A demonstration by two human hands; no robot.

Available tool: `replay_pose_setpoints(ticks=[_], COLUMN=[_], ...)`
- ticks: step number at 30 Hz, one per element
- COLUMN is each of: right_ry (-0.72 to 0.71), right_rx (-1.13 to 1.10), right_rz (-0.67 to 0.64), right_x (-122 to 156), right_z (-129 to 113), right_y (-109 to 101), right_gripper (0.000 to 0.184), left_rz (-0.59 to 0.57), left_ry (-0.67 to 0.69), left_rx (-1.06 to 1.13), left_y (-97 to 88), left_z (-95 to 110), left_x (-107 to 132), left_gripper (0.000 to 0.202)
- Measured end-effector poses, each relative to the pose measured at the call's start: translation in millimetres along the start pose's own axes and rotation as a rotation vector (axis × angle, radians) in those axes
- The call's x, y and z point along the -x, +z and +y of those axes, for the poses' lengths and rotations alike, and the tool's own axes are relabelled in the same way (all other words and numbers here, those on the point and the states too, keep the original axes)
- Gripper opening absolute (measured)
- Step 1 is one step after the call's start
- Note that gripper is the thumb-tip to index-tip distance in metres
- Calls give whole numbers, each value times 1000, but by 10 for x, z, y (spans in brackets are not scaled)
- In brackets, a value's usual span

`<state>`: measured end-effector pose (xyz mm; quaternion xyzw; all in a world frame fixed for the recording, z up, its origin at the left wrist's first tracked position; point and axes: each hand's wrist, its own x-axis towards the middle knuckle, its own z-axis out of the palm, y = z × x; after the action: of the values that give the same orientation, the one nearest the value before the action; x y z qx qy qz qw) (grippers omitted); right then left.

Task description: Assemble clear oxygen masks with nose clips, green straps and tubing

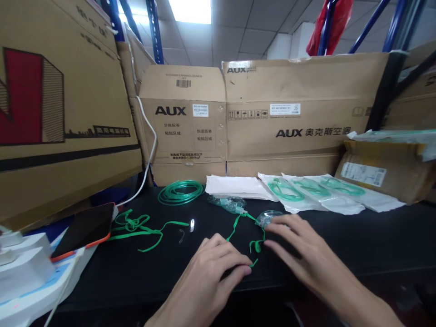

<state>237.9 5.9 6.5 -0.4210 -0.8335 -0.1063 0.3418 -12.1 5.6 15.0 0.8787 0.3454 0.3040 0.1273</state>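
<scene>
My left hand (218, 272) is closed in a pinch on a green strap (232, 229), whose short end pokes out past the thumb and index finger. The strap runs up to a clear plastic fitting (240, 210) beside a crumpled clear plastic piece (226, 203). Its other side drops toward my right hand (303, 245) and ends in a small curl (257, 246). My right hand is open, thumb and fingers apart, with its fingertips beside the strap. Just beyond them lies a clear rounded plastic piece (269, 218), partly covered by the hand.
Loose green straps (132, 222) and a small white piece (192, 225) lie left. Behind are a green tubing coil (180, 192) and white pouches (313, 193) with green tubing. A phone (85, 229) and white power strip (30, 263) sit far left; cardboard boxes (293, 104) wall the back.
</scene>
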Motion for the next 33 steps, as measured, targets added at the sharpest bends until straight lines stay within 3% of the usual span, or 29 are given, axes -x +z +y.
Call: replay_pose_setpoints(ticks=[3, 6, 11, 15, 20, 22, 33], right_ry=[62, 170, 295, 380, 604, 594, 633], right_rx=[112, 55, -44, -215, -1286, -1522, -1568], right_rz=[14, -5, 26, 40, -78, -108, -185], right_x=[22, 40, -46, -114, -126, -132, -158], right_z=[257, 444, 555, 411, 55, -42, -216], right_y=[38, 159, 205, 49, -58, -44, -57], right_gripper=[31, 43, 38, 37, 39, 35, 33], left_rz=[41, 69, 91, 103, 156, 170, 193], left_ry=[-41, -87, -159, -193, -200, -200, -204], left_rx=[41, 84, 124, 153, 200, 215, 224], left_y=[21, 15, -9, -20, -51, -58, -56], left_z=[2, 8, 11, 17, 2, -14, 6], left_x=[-9, -20, -21, -30, -42, -40, -46], left_gripper=[11, 12, 11, 12, 15, 15, 14])
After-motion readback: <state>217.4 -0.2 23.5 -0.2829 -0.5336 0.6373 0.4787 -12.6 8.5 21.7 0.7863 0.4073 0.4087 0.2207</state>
